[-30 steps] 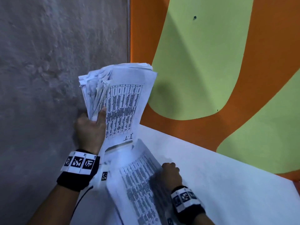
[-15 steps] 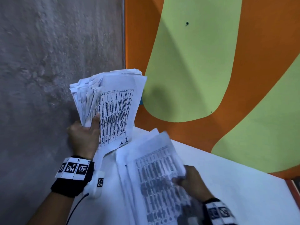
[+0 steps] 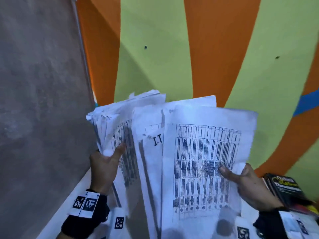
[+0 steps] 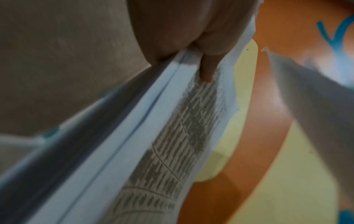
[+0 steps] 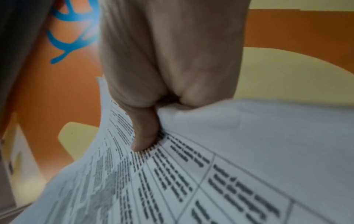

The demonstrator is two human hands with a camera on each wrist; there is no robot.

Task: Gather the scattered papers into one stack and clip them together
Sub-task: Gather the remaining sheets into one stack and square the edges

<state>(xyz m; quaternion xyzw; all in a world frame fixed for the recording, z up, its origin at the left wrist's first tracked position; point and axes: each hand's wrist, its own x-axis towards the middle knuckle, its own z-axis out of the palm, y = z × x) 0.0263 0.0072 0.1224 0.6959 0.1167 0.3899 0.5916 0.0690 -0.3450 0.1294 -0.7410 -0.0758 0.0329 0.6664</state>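
Note:
My left hand (image 3: 105,163) grips a thick, uneven stack of printed papers (image 3: 114,121) by its lower edge, thumb pressed on the top sheet; the left wrist view shows the stack (image 4: 145,136) edge-on under my left hand (image 4: 193,50). My right hand (image 3: 241,176) pinches a thinner bundle of table-printed sheets (image 3: 203,152), held up beside and partly overlapping the left stack. In the right wrist view my right hand (image 5: 151,121) presses its thumb on the printed sheets (image 5: 210,174). No clip is visible.
A white table (image 3: 76,190) lies below the hands, against a grey wall (image 3: 34,100) on the left and an orange-and-green painted wall (image 3: 155,49) behind. Dark books (image 3: 283,185) sit at the right edge of the table.
My right hand has lifted its bundle off the table and brought it up beside the left hand's stack. The head view has tilted up and shifted right.

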